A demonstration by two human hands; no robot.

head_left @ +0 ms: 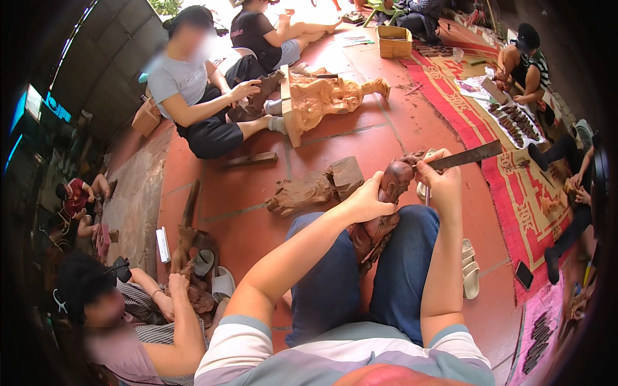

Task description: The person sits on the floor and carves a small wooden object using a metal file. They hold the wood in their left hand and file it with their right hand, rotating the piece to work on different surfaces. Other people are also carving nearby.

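A dark reddish-brown wooden figure carving (398,175) with a smooth rounded head stands between my knees. My left hand (370,198) is closed around it below the head. Beside the head, my right hand (441,177) grips a long, flat dark tool (473,155), which sticks out to the right; its exact kind I cannot tell. The fingers of my right hand are close against the carving's head, and whether the tool's working end touches the wood is hidden. A thin rod shows just under my right hand.
Rough carved wood blocks (315,186) lie on the red tiles ahead. Beyond them a large pale carving (335,103) lies beside a seated person. Another person works at lower left. On the right are a patterned red mat (489,161), sandals (470,269), a phone (524,275) and rows of tools.
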